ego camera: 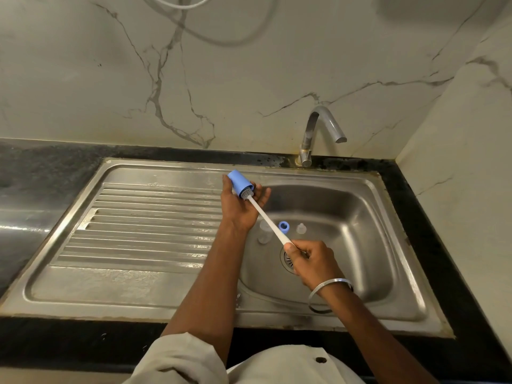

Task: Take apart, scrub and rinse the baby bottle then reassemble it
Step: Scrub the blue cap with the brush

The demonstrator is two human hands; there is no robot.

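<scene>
While your left hand [237, 212] holds the cap [240, 183] and right hand [313, 263] grips the brush [266, 218], scrubbing runs | disassembly looks done | rinse, reassembly left.

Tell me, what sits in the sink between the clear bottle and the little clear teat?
The blue screw ring lies between the bottle and teat; the white brush handle crosses in front too, seen in the head view.
</scene>
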